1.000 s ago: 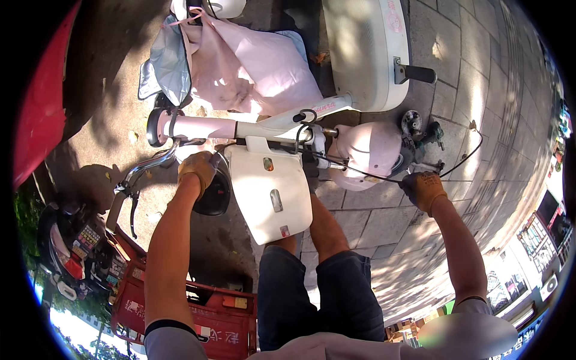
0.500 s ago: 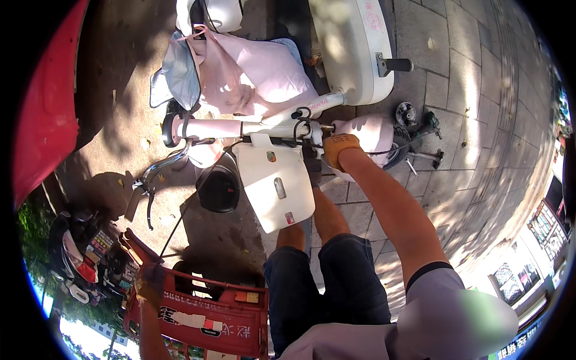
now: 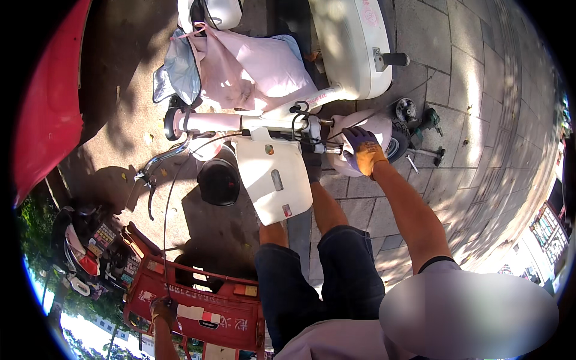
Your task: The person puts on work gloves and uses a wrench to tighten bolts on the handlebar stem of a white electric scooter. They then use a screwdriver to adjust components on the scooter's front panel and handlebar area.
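My left hand [image 3: 163, 309], in a dark glove at the lower left, is closed on a long black cable [image 3: 165, 240]. The cable runs up from it to the bare metal handlebar [image 3: 157, 159] of a pink and white scooter lying on its side. My right hand [image 3: 363, 150] wears an orange and purple glove, its fingers stretched out beside the fork ends [image 3: 329, 150] and over the pink front fender [image 3: 381, 124]. Nothing shows in its grip. A cream front panel [image 3: 275, 177] hangs below the steering column [image 3: 216, 122].
A wheel hub part [image 3: 405, 110], a green power tool [image 3: 429, 122], a hammer-like tool [image 3: 429, 155] and a wrench [image 3: 411, 164] lie on the paving at right. Pink cloth [image 3: 258, 69] drapes the scooter. A red vehicle [image 3: 198, 300] stands at lower left, a red panel [image 3: 51, 102] at far left.
My left hand has moved down and slightly right, and the cable hangs straighter to it. My right hand has come off the fork toward the right, its fingers now stretched out.
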`<action>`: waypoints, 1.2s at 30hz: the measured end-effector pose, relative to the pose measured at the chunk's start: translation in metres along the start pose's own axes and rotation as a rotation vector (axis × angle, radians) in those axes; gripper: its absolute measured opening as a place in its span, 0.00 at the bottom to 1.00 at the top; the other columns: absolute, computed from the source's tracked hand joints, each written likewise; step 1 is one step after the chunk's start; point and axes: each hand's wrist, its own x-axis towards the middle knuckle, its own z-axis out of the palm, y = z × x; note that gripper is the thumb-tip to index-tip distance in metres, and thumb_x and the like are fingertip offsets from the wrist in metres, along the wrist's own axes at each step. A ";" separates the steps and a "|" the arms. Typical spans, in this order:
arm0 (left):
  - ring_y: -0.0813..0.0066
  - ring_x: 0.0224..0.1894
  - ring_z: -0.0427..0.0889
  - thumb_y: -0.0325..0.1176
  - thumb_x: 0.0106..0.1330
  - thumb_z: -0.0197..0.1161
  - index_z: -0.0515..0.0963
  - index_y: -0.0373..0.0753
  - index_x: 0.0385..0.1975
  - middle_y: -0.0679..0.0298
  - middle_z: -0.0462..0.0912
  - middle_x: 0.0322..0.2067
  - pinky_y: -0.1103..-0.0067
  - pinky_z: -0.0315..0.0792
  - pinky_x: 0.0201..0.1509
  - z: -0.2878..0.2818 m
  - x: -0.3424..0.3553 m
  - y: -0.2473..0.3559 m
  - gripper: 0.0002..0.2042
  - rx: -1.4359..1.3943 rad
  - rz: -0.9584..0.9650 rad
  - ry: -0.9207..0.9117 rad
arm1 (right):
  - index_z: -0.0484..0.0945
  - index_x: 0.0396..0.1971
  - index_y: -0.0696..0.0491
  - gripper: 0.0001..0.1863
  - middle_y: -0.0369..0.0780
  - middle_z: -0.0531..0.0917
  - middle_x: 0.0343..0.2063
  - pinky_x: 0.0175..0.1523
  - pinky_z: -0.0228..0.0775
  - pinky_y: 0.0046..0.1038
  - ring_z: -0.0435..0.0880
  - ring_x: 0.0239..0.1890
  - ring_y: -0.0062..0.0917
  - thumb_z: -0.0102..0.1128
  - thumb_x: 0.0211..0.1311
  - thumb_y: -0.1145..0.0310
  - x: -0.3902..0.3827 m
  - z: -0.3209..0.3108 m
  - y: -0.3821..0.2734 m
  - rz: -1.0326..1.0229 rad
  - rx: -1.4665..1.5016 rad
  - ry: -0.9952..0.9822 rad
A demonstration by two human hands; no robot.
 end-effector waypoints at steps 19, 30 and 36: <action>0.74 0.30 0.80 0.42 0.69 0.68 0.82 0.37 0.44 0.66 0.86 0.32 0.74 0.75 0.36 -0.058 0.346 0.158 0.14 -0.996 0.033 0.242 | 0.85 0.44 0.49 0.16 0.49 0.88 0.41 0.51 0.78 0.43 0.87 0.45 0.46 0.59 0.67 0.54 0.024 -0.018 -0.069 0.249 -0.117 -0.209; 0.64 0.24 0.79 0.50 0.75 0.60 0.80 0.36 0.27 0.56 0.83 0.22 0.63 0.69 0.31 0.009 0.275 0.109 0.22 -0.596 0.169 0.574 | 0.84 0.48 0.51 0.21 0.50 0.88 0.39 0.50 0.77 0.45 0.87 0.45 0.49 0.58 0.67 0.50 0.036 0.055 -0.124 0.605 0.049 0.121; 0.62 0.25 0.85 0.48 0.76 0.60 0.79 0.38 0.25 0.57 0.85 0.21 0.66 0.74 0.29 -0.023 0.223 0.080 0.21 -0.497 0.208 0.450 | 0.83 0.51 0.49 0.23 0.49 0.88 0.43 0.51 0.76 0.45 0.85 0.48 0.52 0.58 0.67 0.48 0.085 0.103 -0.120 0.617 0.290 0.115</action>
